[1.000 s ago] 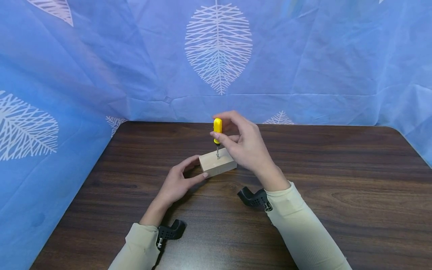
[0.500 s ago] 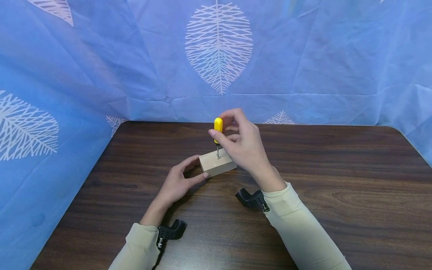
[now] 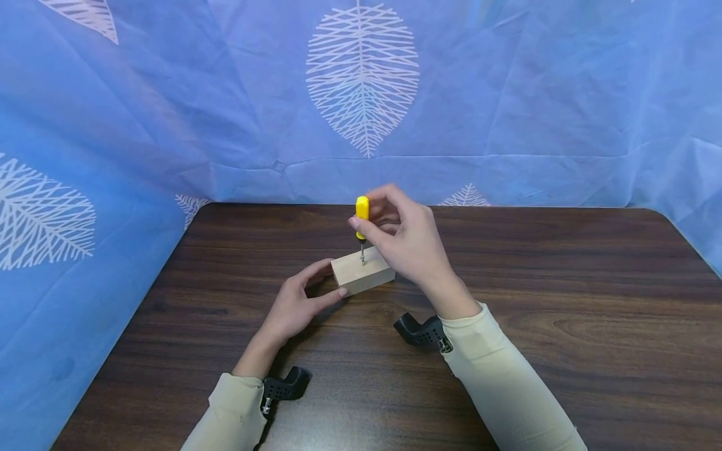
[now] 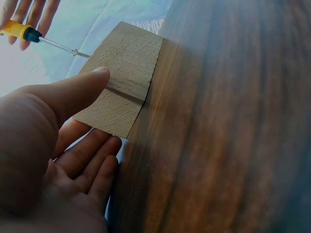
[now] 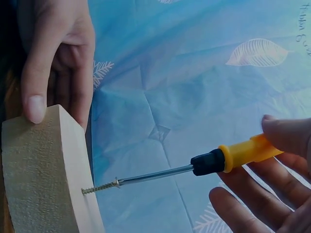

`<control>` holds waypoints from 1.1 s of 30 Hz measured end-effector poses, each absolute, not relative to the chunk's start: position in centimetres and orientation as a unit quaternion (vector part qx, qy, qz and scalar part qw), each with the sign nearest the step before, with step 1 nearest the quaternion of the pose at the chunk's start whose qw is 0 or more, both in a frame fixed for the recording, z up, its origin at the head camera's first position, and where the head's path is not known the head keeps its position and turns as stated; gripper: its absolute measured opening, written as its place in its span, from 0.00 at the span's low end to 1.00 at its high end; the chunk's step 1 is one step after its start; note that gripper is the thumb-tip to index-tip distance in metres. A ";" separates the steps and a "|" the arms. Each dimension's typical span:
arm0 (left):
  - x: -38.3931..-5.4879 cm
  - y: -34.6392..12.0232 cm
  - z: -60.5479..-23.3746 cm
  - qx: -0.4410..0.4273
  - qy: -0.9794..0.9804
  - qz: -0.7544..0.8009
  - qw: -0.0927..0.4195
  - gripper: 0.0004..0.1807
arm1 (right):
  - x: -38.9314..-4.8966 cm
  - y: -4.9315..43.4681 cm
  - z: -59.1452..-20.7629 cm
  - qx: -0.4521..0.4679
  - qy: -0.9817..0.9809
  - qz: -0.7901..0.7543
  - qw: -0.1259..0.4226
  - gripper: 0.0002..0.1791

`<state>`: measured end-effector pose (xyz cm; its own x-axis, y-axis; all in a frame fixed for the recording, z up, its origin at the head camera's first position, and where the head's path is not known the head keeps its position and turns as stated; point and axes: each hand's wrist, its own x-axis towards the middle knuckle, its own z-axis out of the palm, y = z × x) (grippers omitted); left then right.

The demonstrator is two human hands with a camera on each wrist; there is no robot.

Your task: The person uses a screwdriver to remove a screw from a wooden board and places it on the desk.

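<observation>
A pale wooden block [image 3: 361, 275] lies on the table, with a screw [image 5: 99, 188] standing partway in its top face. My left hand [image 3: 296, 304] grips the block's left end, thumb on the near side and fingers on the far side. In my right hand [image 3: 414, 244] is a yellow and black screwdriver [image 3: 362, 216], pinched by its handle and held upright. The screwdriver's tip meets the screw head, as the right wrist view shows. Much of the screw's thread is visible above the wood. My right hand hides the block's far right corner in the head view.
The dark wood-grain table [image 3: 564, 326] spreads out around the block. A blue cloth [image 3: 507, 94] with white leaf prints hangs behind the table and along its left. Black camera mounts [image 3: 417, 329] sit on both wrists.
My right fingers have shifted on the screwdriver handle, the index finger drawing back from its top. The screwdriver stays on the screw. The left hand and block hold still.
</observation>
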<state>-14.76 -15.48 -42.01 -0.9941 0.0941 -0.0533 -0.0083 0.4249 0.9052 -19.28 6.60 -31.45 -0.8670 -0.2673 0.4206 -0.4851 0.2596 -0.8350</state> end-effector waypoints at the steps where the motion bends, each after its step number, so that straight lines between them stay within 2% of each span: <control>1: -14.7 -15.5 -42.0 0.025 0.843 0.535 0.048 0.33 | -19.3 6.6 -31.4 0.238 -0.787 0.561 0.096 0.15; 15: -14.6 -15.5 -41.9 0.032 0.842 0.537 0.050 0.33 | -19.3 6.5 -31.5 0.226 -0.799 0.547 0.110 0.15; 33: -14.7 -15.5 -41.8 0.031 0.843 0.535 0.051 0.34 | -19.4 6.5 -31.7 0.236 -0.792 0.557 0.080 0.17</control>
